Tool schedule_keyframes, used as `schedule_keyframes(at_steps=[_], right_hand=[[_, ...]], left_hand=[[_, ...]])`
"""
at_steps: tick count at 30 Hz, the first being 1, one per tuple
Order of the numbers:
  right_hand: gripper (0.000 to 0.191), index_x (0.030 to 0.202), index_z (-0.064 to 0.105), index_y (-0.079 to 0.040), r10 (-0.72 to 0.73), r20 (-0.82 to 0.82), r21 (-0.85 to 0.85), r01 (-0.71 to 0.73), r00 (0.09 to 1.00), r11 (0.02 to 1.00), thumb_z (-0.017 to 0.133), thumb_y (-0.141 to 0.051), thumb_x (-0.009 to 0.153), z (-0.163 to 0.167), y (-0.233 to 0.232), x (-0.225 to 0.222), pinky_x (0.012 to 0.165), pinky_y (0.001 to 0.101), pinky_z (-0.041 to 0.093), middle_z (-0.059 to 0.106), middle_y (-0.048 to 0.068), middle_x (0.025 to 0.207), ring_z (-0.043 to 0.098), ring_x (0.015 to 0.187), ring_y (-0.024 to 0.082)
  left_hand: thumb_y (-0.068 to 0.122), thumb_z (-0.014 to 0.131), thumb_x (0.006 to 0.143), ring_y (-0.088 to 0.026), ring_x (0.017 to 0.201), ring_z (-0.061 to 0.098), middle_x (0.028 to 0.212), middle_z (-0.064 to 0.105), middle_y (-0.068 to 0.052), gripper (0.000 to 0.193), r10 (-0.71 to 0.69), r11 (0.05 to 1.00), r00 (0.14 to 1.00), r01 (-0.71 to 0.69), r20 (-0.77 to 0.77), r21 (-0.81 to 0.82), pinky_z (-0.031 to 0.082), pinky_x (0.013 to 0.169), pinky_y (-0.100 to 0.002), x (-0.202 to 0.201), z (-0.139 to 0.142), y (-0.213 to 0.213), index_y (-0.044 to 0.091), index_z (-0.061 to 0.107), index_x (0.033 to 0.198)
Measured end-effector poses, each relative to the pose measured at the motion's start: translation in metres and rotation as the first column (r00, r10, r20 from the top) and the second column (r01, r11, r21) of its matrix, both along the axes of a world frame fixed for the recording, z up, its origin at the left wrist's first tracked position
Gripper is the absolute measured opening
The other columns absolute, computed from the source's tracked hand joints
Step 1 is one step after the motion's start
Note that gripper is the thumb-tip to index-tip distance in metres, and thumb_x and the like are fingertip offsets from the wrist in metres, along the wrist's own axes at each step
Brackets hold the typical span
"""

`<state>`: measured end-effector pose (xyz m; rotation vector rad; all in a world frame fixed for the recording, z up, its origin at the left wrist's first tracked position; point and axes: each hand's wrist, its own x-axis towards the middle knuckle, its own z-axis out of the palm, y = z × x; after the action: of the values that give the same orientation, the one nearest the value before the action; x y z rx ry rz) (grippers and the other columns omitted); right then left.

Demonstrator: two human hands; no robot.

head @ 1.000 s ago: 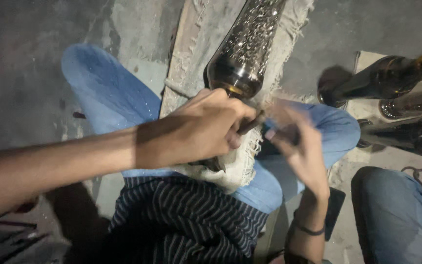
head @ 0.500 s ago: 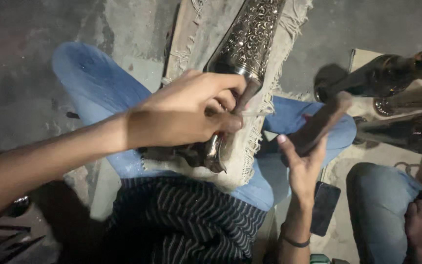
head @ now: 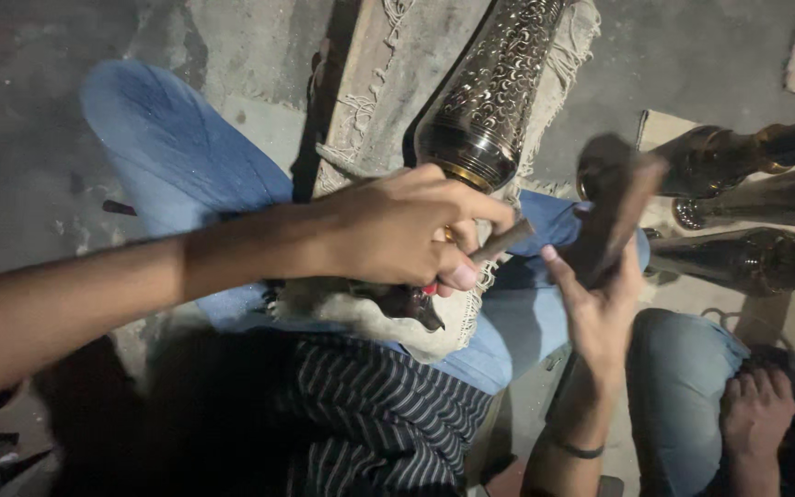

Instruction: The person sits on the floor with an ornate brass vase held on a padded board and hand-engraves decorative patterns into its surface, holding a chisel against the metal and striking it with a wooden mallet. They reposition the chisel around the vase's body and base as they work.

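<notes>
Left hand [head: 407,235]: pinches a thin chisel [head: 501,241] against the engraved brass vase [head: 494,92].
Right hand [head: 600,299]: grips a blurred wooden mallet [head: 616,198].

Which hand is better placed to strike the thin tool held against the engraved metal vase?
The right hand, probably. It is raised with a dark wooden block beside the vase, while the left hand is busy pinching the thin tool at the vase's rim.

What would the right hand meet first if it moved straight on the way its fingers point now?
The right hand holds a dark block, blurred, pointing up the picture. Straight on, the nearest brass vase probably comes first, though depth is unclear.
</notes>
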<state>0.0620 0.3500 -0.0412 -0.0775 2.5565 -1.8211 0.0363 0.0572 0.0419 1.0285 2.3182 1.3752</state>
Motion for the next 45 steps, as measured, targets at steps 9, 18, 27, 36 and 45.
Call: schedule_keyframes(at_steps=[9, 18, 27, 36, 45], right_hand=[[0.062, 0.144, 0.047, 0.000, 0.033, -0.239, 0.144, 0.001, 0.971, 0.990, 0.074, 0.016, 0.090, 0.060, -0.023, 0.001, 0.096, 0.0333, 0.051, 0.063, 0.015, 0.116, 0.065, 0.107, 0.019], [0.074, 0.147, 0.046, -0.004, 0.062, -0.148, 0.198, -0.032, 0.987, 0.980, 0.071, 0.014, 0.079, 0.074, -0.042, -0.005, 0.086, 0.0324, 0.050, 0.057, 0.014, 0.118, 0.059, 0.103, 0.023], [0.069, 0.146, 0.050, -0.001, 0.423, -0.097, 0.522, -0.316, 0.901, 0.793, 0.076, 0.007, 0.083, 0.091, -0.043, -0.025, 0.092, 0.0356, 0.054, 0.069, 0.018, 0.121, 0.067, 0.108, 0.024], [0.071, 0.148, 0.045, 0.003, 0.138, -0.065, 0.202, -0.123, 0.988, 0.972, 0.076, 0.004, 0.084, 0.076, -0.044, -0.025, 0.086, 0.0314, 0.054, 0.063, 0.016, 0.122, 0.062, 0.104, 0.018], [0.073, 0.148, 0.043, -0.002, 0.135, -0.059, 0.218, -0.119, 0.989, 0.969, 0.072, 0.006, 0.081, 0.078, -0.045, -0.014, 0.080, 0.0323, 0.051, 0.064, 0.015, 0.113, 0.066, 0.095, 0.025]], left_hand=[[0.014, 0.069, 0.088, -0.017, 0.063, 0.076, 0.092, 0.080, -0.016, 0.052, -0.084, 0.991, 0.923, 0.038, 0.376, 0.127, 0.060, 0.060, -0.031, 0.001, 0.004, -0.005, -0.001, 0.057, 0.136], [0.023, 0.076, 0.091, -0.018, 0.097, 0.062, 0.101, 0.081, -0.010, 0.049, 0.070, 0.992, 0.988, -0.083, 0.135, 0.095, 0.056, 0.077, -0.032, 0.012, -0.012, -0.014, 0.006, 0.063, 0.136], [0.018, 0.078, 0.083, -0.018, 0.071, 0.082, 0.095, 0.078, -0.017, 0.056, 0.200, 0.964, 0.928, -0.243, 0.313, 0.104, 0.063, 0.061, -0.029, 0.019, -0.008, -0.020, 0.002, 0.060, 0.133], [0.011, 0.073, 0.087, -0.014, 0.071, 0.082, 0.087, 0.082, -0.015, 0.047, 0.225, 0.952, 0.937, -0.270, 0.268, 0.146, 0.061, 0.068, -0.027, 0.021, -0.006, -0.022, -0.003, 0.061, 0.130], [0.010, 0.079, 0.086, -0.019, 0.074, 0.079, 0.089, 0.079, -0.016, 0.045, 0.189, 0.924, 0.971, -0.225, 0.144, 0.309, 0.061, 0.069, -0.031, 0.020, -0.018, -0.018, -0.005, 0.064, 0.126]])
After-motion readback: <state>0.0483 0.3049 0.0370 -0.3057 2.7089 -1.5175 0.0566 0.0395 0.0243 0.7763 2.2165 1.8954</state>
